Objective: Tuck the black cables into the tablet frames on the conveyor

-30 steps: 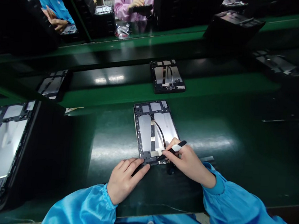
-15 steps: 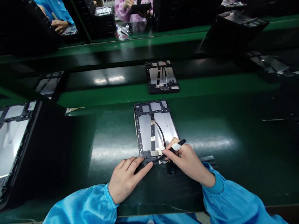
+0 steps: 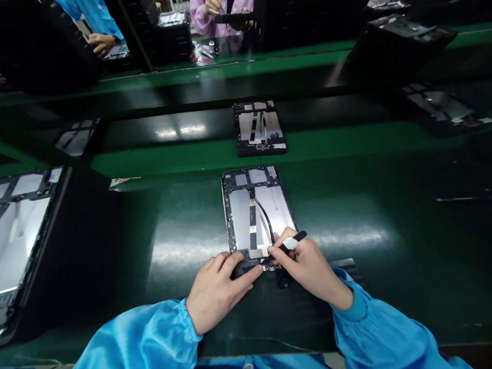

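Observation:
An opened tablet (image 3: 284, 211) lies on the dark green bench in front of me, showing a silver inner plate, a dark flat cable (image 3: 252, 222) and a thin black cable (image 3: 267, 212). My left hand (image 3: 222, 288) rests at its lower left edge. Its fingers are apart, with thumb and forefinger touching the black lower strip. Black tweezers (image 3: 299, 235) with a white patch are pinched in my right hand (image 3: 310, 267). Their dark tip points down at the lower strip, close to my left thumb. Whether the tip touches a part is too small to tell.
Another opened tablet (image 3: 257, 128) sits on the strip behind. A tall black stack topped by an opened tablet (image 3: 8, 238) stands at left. Farther tablets lie at the back left (image 3: 78, 136) and right (image 3: 446, 104). Across the bench are a person in pink (image 3: 197, 2) and a blue sleeve (image 3: 89, 4).
My left hand has slid right along the tablet's lower edge, its thumb now nearer the tweezers' tip. My right hand has hardly moved. The tablet behind has shifted slightly left.

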Demonstrator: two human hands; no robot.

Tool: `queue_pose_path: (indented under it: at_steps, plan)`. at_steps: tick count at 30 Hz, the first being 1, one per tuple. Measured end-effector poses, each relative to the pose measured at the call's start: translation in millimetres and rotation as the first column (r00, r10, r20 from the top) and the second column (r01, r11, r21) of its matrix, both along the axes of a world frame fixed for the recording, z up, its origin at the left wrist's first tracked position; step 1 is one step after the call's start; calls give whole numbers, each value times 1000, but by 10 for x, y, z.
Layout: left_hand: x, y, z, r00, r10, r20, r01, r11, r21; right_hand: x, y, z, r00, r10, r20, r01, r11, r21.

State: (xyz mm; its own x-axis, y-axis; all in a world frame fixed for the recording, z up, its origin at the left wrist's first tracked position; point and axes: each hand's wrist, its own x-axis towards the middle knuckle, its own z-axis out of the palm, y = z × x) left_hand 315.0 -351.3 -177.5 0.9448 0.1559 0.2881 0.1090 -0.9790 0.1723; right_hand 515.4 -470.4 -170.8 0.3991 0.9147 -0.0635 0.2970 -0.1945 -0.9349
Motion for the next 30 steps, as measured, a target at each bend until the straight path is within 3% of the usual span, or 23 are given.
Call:
queue_pose_path:
  at_steps: [3,6,7,9,11,15,17,20,22,26,28,30]
  plan:
    - [-65,52,-22,998,-59,22,59,998,-31,7,-27,-91,992,-129,-14,130,987,95]
    - [-143,121,-40,991,-112,77,119,989,-85,41,-39,-176,909,-412,-64,415,880,232]
    - [-152,129,-37,990,-109,95,117,990,-84,48,-26,-189,882,-450,-139,470,850,238]
    - [-150,116,-15,985,-92,148,101,993,-56,38,44,-186,858,-388,-338,465,866,186]
    - [-145,93,15,981,-89,171,89,996,8,-19,187,-160,851,-253,-460,355,923,148]
    - [-207,204,29,998,41,52,-50,980,192,-197,668,-153,894,-71,-443,166,970,180]
    - [-213,409,1,986,164,20,-163,952,260,-222,940,-203,907,-59,-417,160,964,212]
    - [-61,910,-62,923,383,33,-377,888,264,-75,1258,-329,928,-143,-343,242,933,267]
    - [135,1336,-96,856,513,62,-513,829,223,139,1386,-413,930,-249,-270,329,892,310]
    - [519,2127,-105,737,660,149,-676,720,158,650,1560,-499,878,-463,-126,476,806,352]
    - [678,2317,-107,697,695,177,-715,689,114,842,1664,-505,838,-541,-64,528,777,343]
    - [857,2321,-136,712,678,181,-697,713,71,957,1789,-502,809,-587,-10,558,764,325]
